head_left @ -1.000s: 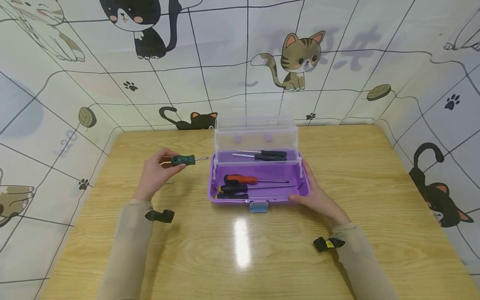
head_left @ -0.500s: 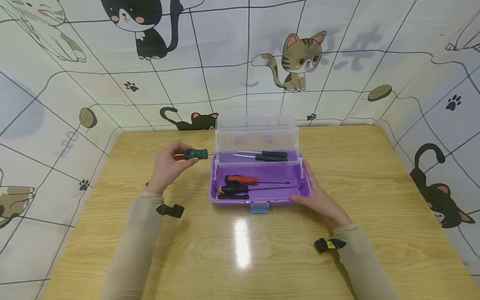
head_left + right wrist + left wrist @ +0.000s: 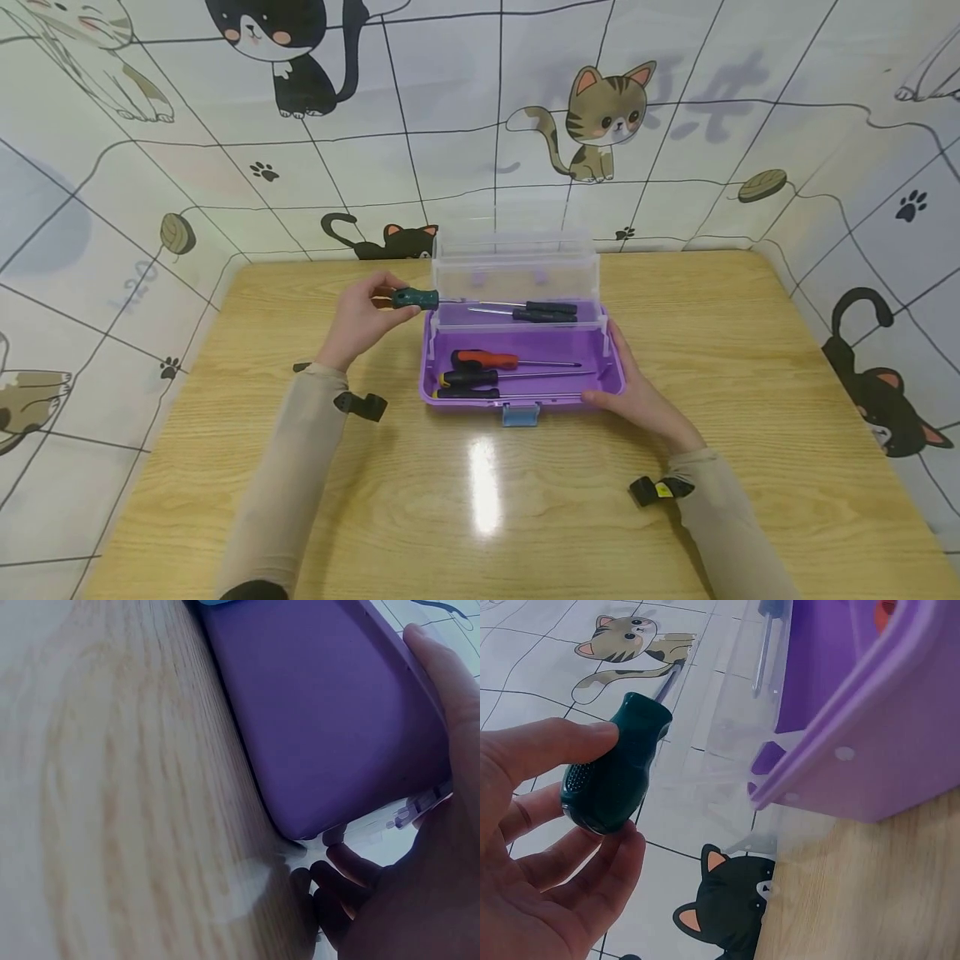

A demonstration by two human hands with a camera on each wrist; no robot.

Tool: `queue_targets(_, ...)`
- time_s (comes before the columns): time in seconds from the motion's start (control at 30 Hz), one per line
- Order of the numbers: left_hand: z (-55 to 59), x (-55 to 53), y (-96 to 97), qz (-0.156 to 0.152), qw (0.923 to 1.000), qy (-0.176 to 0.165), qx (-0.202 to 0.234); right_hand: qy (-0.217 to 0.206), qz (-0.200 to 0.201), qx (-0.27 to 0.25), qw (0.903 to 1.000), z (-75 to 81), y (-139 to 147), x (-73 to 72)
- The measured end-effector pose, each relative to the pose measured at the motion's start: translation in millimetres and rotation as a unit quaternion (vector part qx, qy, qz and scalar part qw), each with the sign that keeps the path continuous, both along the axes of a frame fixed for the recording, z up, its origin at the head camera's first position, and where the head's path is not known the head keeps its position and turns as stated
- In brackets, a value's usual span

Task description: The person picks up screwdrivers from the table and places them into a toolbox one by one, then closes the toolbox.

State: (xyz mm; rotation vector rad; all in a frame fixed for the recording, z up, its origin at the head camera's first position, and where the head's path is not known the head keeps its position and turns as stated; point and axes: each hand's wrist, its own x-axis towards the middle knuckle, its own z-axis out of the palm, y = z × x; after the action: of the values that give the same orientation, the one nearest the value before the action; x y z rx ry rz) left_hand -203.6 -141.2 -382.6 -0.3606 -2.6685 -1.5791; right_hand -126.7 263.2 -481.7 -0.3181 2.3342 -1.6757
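Note:
In the head view my left hand (image 3: 362,315) pinches the green handle of a screwdriver (image 3: 415,299) between thumb and fingers. Its metal shaft points right, across the back left corner of an open purple toolbox (image 3: 517,340). In the left wrist view the screwdriver (image 3: 619,769) hangs above the table, beside the box's clear lid. My right hand (image 3: 637,400) holds the box's right end, thumb on the front rim and fingers along the side. Inside lie a red-and-black screwdriver (image 3: 487,360), two yellow-and-black ones at the front, and two black ones (image 3: 543,317) at the back.
The clear lid (image 3: 517,275) stands raised at the back, near the cat-print wall covering (image 3: 465,158). A blue latch (image 3: 521,415) hangs at the box's front. A small dark object (image 3: 302,367) on the wooden table (image 3: 570,517) is mostly hidden behind my left wrist.
My left hand has carried the green screwdriver right and toward the back, so its shaft now reaches over the toolbox's back left corner. My right hand has stayed on the box.

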Motion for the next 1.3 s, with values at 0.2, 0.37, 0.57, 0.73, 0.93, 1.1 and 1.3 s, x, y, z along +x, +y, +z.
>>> queue_targets(0.2,4.3,-9.2,3.7,-0.002,0.9997,-0.022,0.012,-0.009,0.0,-0.003,1.0,1.4,0.3,1.2)
queue_targets(0.37,8.5,-15.1,7.5,-0.01,0.9988,-0.037,0.03,-0.008,0.0,0.005,1.0,1.5,0.4,2.0)
queue_targets(0.57,10.2,-22.1,15.3,-0.008,0.9988,-0.027,0.041,-0.012,-0.003,0.003,0.9999,2.4,0.7,1.6)
queue_targets(0.73,9.2,-31.9,22.5,-0.001,0.9988,-0.007,0.048,-0.007,-0.002,0.024,0.9997,4.9,1.2,0.9)
queue_targets(0.93,11.6,-42.4,32.9,0.011,0.9989,0.012,0.043,0.001,0.005,0.041,0.9992,7.1,1.3,0.7)
queue_targets(1.1,12.5,-50.7,38.7,0.012,0.9985,0.019,0.05,0.002,0.005,0.049,0.9988,7.0,1.7,1.3)
queue_targets(1.3,13.1,-58.9,41.8,0.017,0.999,0.027,0.03,0.009,0.01,0.038,0.9992,6.7,1.7,1.2)
